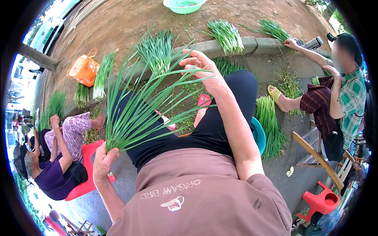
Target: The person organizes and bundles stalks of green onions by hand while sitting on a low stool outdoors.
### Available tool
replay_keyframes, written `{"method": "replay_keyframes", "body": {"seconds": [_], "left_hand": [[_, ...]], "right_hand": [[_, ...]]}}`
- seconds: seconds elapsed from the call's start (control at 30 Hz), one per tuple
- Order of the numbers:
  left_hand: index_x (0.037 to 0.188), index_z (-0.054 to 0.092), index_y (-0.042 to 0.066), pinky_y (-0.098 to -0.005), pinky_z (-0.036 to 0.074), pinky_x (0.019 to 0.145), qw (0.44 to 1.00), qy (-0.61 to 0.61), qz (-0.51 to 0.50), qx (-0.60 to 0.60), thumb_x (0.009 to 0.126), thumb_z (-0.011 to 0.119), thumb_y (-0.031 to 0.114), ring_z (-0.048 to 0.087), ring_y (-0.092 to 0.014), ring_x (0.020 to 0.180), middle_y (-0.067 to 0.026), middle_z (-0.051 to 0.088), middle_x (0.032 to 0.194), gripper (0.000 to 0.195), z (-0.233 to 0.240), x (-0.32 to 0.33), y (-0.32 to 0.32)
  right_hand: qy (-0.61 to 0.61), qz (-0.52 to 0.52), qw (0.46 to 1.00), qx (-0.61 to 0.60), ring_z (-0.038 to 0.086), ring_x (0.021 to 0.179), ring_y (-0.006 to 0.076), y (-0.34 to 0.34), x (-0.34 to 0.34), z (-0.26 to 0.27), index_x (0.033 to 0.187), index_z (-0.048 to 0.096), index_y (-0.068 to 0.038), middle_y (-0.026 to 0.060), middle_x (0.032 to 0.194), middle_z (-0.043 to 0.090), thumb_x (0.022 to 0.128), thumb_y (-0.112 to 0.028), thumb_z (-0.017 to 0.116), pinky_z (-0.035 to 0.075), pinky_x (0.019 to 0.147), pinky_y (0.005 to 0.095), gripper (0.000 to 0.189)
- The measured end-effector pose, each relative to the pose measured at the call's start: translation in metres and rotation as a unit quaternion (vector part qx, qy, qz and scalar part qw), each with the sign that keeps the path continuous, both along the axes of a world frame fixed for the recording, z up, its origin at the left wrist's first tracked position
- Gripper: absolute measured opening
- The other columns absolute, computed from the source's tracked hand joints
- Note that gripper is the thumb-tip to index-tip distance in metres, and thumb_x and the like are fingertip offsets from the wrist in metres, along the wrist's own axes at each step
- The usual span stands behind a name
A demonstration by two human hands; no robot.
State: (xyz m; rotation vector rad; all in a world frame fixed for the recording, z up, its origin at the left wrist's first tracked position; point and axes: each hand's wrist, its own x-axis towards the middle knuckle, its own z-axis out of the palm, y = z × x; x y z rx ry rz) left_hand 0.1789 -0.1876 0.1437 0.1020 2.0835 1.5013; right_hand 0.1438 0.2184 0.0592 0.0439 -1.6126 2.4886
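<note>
My left hand (104,160) grips a loose bunch of green chives (130,124) by its lower end, over my left thigh. The long flat leaves fan up and to the right across my lap. Near the tips, my right hand (205,70) is raised with fingers apart and slightly bent. A few leaf tips cross in front of its palm; no firm grip shows. Beyond the leaves, a large sheaf of chives (159,50) leans on the stone curb (217,47). More chives (226,63) lie behind my right knee.
Trimmed chive bundles (226,35) rest along the curb, near an orange bag (84,69). Right of me are a teal basin (259,134), loose chives (268,129) and a red stool (320,202). Seated people (351,97) flank me on both sides. A green basin (184,7) stands ahead.
</note>
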Motion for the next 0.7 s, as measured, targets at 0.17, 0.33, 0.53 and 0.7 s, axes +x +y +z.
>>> {"method": "replay_keyframes", "body": {"seconds": [0.17, 0.33, 0.53, 0.7], "left_hand": [[0.098, 0.06, 0.006, -0.0175, 0.028, 0.052, 1.0, 0.001, -0.011, -0.003, 0.086, 0.068, 0.028, 0.039, -0.001, 0.059, 0.006, 0.051, 0.069, 0.027, 0.002, -0.002, 0.006], [0.098, 0.059, 0.006, -0.0176, 0.028, 0.051, 1.0, -0.001, -0.015, 0.0, 0.086, 0.068, 0.029, 0.038, -0.001, 0.058, 0.006, 0.05, 0.069, 0.028, 0.002, -0.001, 0.005], [0.097, 0.059, 0.006, -0.0177, 0.027, 0.049, 1.0, 0.004, -0.015, -0.005, 0.087, 0.067, 0.029, 0.037, -0.001, 0.056, 0.0062, 0.05, 0.068, 0.026, -0.001, -0.001, 0.003], [0.096, 0.059, 0.006, -0.0178, 0.026, 0.049, 1.0, 0.011, -0.019, -0.003, 0.088, 0.066, 0.028, 0.037, -0.001, 0.056, 0.0062, 0.05, 0.068, 0.024, -0.002, -0.001, 0.003]], "right_hand": [[0.016, 0.011, 1.0, -0.025, 0.062, 0.084, 0.0128, 0.002, 0.001, 0.011, 0.129, 0.05, -0.008, 0.0044, 0.1, 0.061, 0.086, -0.011, 0.064, 0.049, 0.077, 0.0271, 0.046], [0.011, 0.018, 0.999, -0.047, 0.062, 0.081, 0.0118, 0.003, 0.004, 0.012, 0.116, 0.059, -0.005, 0.0034, 0.094, 0.065, 0.085, -0.011, 0.065, 0.049, 0.074, 0.0263, 0.032], [0.004, -0.001, 0.999, 0.041, 0.06, 0.08, 0.0085, 0.001, 0.007, 0.012, 0.101, 0.065, -0.002, 0.0026, 0.089, 0.066, 0.086, -0.006, 0.063, 0.048, 0.072, 0.024, 0.016], [0.026, -0.104, 0.965, 0.238, 0.058, 0.081, 0.0068, -0.005, 0.007, 0.01, 0.1, 0.065, -0.001, 0.0027, 0.089, 0.065, 0.087, -0.005, 0.061, 0.047, 0.072, 0.0228, 0.015]]}}
